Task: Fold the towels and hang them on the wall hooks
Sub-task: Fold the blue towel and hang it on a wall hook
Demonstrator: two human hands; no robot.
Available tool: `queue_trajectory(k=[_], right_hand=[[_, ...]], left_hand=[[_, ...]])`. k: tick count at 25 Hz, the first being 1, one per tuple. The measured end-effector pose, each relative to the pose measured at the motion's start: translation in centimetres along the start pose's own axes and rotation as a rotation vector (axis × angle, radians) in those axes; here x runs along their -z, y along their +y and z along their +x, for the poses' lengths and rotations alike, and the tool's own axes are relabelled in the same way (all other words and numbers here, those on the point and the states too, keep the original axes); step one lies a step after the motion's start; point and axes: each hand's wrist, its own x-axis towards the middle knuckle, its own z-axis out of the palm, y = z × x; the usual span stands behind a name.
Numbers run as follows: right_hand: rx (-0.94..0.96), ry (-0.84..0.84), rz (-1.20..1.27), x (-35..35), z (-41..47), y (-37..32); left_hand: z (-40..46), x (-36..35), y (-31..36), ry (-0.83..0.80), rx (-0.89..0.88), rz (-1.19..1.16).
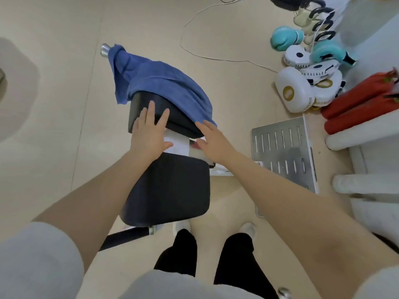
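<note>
A blue towel (159,80) lies rumpled over the far pad of a black padded bench (168,190), one end draped toward a metal bar end (105,49). My left hand (149,130) hovers flat, fingers straight, over the near edge of the black pad, just short of the towel. Fingers extended, my right hand (212,140) reaches the towel's near right corner and touches or nearly touches it. Neither hand holds anything. No wall hooks are in view.
The bench stands on a beige floor. To the right lie a slotted metal plate (282,152), white punch pads (302,91), teal boxing gloves (285,37), red rolls (362,100) and a white cable (216,57). My feet are just behind the bench.
</note>
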Motion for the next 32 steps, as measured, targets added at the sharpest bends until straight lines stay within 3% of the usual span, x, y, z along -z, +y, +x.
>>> queue_trajectory(k=[8, 12, 15, 18, 21, 24, 25, 28, 30, 32], right_hand=[[-0.117, 0.106, -0.008, -1.4, 11.2, -3.3], [-0.166, 0.323, 0.067, -1.6, 14.6, -3.1], [-0.130, 0.298, -0.073, -1.1, 14.4, -2.7], [-0.189, 0.276, -0.048, -0.3, 10.3, -3.1], [-0.310, 0.339, 0.243, 1.1, 4.7, -2.7], [-0.505, 0.197, 0.970, 2.5, 0.9, -1.4], [-0.570, 0.137, 1.107, 3.0, -0.6, -0.6], [-0.604, 0.027, 1.181, 3.4, -4.8, 2.4], [-0.560, 0.019, 1.176, 4.1, -7.9, 3.8], [-0.481, 0.013, 0.944, 5.0, -11.1, 4.8]], left_hand=[[5.2, -3.2, -4.1, -0.140, -0.093, -0.007], [5.6, -4.3, -4.2, -0.132, -0.073, -0.037], [5.9, -4.6, -4.2, -0.118, -0.070, -0.068], [5.7, -4.0, -3.9, -0.145, -0.059, -0.089], [5.3, -2.1, -3.1, -0.268, 0.003, -0.042], [5.0, 1.4, -0.3, -0.263, 0.035, -0.093], [4.6, 2.4, 1.2, -0.193, -0.026, -0.144], [2.4, 4.3, 6.0, 0.007, -0.289, -0.419], [0.5, 4.6, 9.2, 0.005, -0.517, -0.487], [-1.3, 4.3, 12.3, -0.147, -0.685, -0.524]])
